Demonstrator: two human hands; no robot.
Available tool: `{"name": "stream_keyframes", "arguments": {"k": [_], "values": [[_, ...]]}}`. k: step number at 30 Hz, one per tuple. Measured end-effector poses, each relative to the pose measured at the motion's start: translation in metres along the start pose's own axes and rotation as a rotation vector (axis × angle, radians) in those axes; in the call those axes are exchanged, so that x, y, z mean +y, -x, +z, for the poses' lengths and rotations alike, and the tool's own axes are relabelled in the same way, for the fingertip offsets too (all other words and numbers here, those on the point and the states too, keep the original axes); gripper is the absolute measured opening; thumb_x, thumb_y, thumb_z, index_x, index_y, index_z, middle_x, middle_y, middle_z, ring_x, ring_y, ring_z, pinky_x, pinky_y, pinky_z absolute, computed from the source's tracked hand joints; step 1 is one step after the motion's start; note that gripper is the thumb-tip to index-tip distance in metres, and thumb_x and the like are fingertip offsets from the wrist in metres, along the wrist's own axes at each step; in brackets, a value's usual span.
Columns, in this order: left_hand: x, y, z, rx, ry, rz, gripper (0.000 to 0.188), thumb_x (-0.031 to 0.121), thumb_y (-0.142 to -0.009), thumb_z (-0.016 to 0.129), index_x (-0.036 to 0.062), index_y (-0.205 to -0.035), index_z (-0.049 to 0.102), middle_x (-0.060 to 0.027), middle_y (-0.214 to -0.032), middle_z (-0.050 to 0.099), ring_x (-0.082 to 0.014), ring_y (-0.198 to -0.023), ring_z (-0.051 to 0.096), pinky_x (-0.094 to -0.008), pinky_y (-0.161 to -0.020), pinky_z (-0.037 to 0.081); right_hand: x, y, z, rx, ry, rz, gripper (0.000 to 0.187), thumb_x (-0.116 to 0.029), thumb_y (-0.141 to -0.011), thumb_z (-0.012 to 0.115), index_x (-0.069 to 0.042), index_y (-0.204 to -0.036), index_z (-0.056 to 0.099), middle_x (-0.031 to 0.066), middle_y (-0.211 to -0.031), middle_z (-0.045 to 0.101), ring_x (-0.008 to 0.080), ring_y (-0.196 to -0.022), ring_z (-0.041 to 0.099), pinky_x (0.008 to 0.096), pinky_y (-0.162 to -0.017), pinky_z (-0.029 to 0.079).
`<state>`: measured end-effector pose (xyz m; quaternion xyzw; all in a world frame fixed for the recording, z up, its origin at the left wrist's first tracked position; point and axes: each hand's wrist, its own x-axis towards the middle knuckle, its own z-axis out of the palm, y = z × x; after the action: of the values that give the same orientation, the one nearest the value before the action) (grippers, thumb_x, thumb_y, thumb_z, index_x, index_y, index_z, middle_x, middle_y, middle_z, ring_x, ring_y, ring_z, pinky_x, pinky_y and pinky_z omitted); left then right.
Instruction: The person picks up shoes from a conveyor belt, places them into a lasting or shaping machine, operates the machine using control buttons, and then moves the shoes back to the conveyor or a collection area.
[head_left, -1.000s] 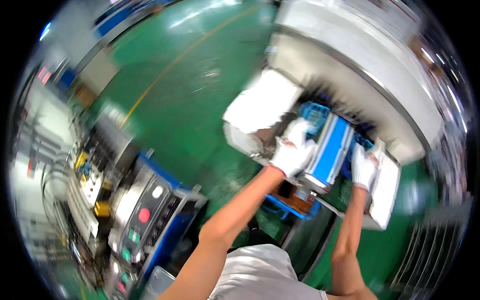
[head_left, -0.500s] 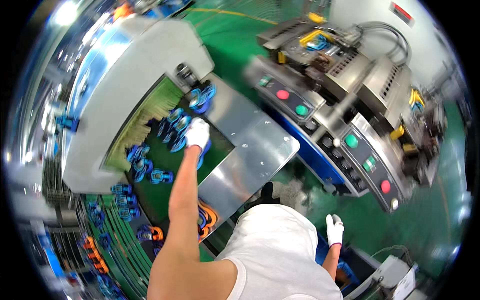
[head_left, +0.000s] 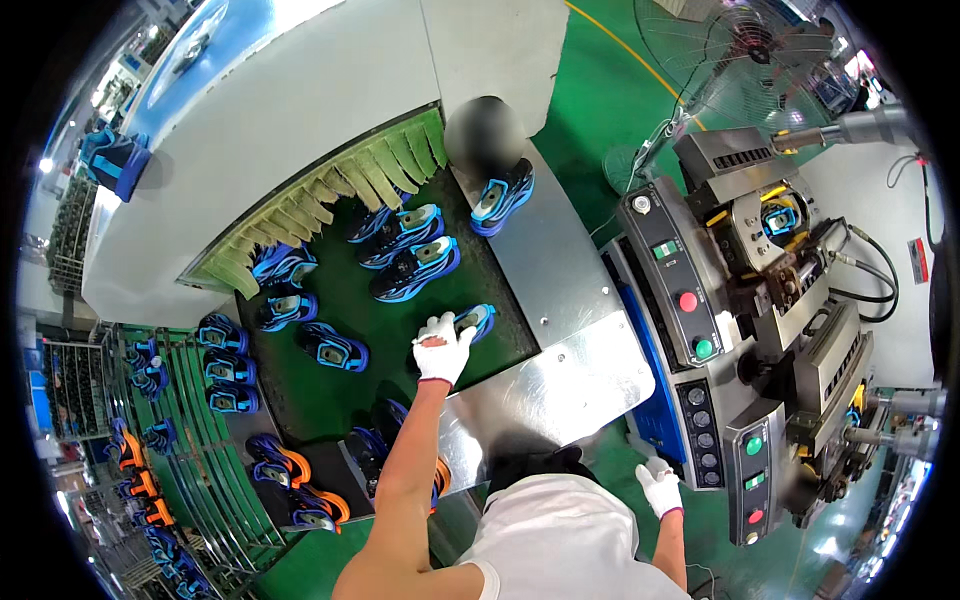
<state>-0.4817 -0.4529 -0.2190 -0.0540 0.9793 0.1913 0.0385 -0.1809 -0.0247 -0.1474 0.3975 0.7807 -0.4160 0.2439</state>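
Note:
My left hand (head_left: 443,350), in a white glove, is closed over the front of a black-and-blue sneaker (head_left: 476,320) on the green belt (head_left: 400,325). The glove hides part of that shoe. Further in on the belt lie more black-and-blue sneakers (head_left: 415,268), several of them close together by the fringed curtain (head_left: 340,185). At my right side, near the blue base of the machine, my right hand (head_left: 660,487) hangs in a white glove, fingers loosely apart and holding nothing.
A metal ledge (head_left: 550,385) edges the belt. Right of it stands a press machine (head_left: 770,290) with a control panel (head_left: 675,270) of buttons. One sneaker (head_left: 503,197) sits on the ledge's far part. Wire racks (head_left: 210,430) with shoes stand left, a fan (head_left: 750,50) far right.
My left hand has moved from the shoe cluster to a sneaker nearer the metal ledge. My view has shifted, and the machine now appears further right. My right hand still hangs at my side.

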Motion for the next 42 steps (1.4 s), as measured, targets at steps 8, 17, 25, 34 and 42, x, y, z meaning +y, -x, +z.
{"name": "stream_keyframes", "arguments": {"k": [8,17,25,34,42], "values": [[-0.006,0.017,-0.01,0.087,0.171,0.134,0.013,0.021,-0.091,0.065,0.012,-0.099,0.069,-0.0133,-0.098,0.067,-0.0366,-0.088,0.068,-0.048,-0.077,0.055,-0.158,-0.017,0.05,-0.232,0.162,-0.498,0.072,-0.029,-0.09,0.076,0.005,-0.147,0.046,0.028,-0.144,0.055,0.0374,-0.134,0.056,0.0417,-0.111,0.045],[0.248,0.041,-0.133,-0.171,0.29,1.153,0.019,0.019,-0.086,0.071,0.0079,-0.101,0.067,-0.012,-0.096,0.067,-0.0349,-0.089,0.067,-0.044,-0.077,0.054,-0.222,-0.07,0.026,-0.111,0.5,-0.95,0.053,-0.031,-0.08,0.075,-0.006,-0.124,0.06,0.0208,-0.111,0.068,0.039,-0.102,0.067,0.0442,-0.087,0.054],[0.441,-0.004,-0.161,0.015,0.538,1.274,0.048,0.008,-0.084,0.079,0.0011,-0.128,0.061,-0.0171,-0.118,0.065,-0.0255,-0.101,0.067,-0.0359,-0.088,0.056,-0.172,0.002,-0.136,-0.364,-0.903,-0.429,0.034,-0.019,-0.082,0.086,-0.002,-0.106,0.069,-0.0035,-0.074,0.059,0.005,-0.064,0.048,0.0244,-0.055,0.04],[0.659,-0.14,0.025,-0.079,0.304,1.056,0.066,0.035,-0.088,0.077,0.0006,-0.139,0.052,-0.0214,-0.132,0.058,-0.0343,-0.115,0.062,-0.043,-0.1,0.05,-0.067,0.033,-0.226,-0.199,-1.639,-0.486,0.081,0.006,-0.077,0.073,0.001,-0.151,0.043,0.0142,-0.133,0.065,0.0253,-0.111,0.068,0.0381,-0.093,0.057],[0.748,-0.176,0.12,-0.015,-0.168,0.82,0.092,0.051,-0.081,0.075,-0.003,-0.145,0.036,-0.0255,-0.131,0.063,-0.0407,-0.117,0.064,-0.0491,-0.103,0.048,-0.066,0.038,-0.259,0.038,-1.658,-0.519,0.099,-0.009,-0.073,0.081,0.005,-0.157,0.031,0.0137,-0.149,0.053,0.0242,-0.131,0.055,0.0386,-0.112,0.044]]}}
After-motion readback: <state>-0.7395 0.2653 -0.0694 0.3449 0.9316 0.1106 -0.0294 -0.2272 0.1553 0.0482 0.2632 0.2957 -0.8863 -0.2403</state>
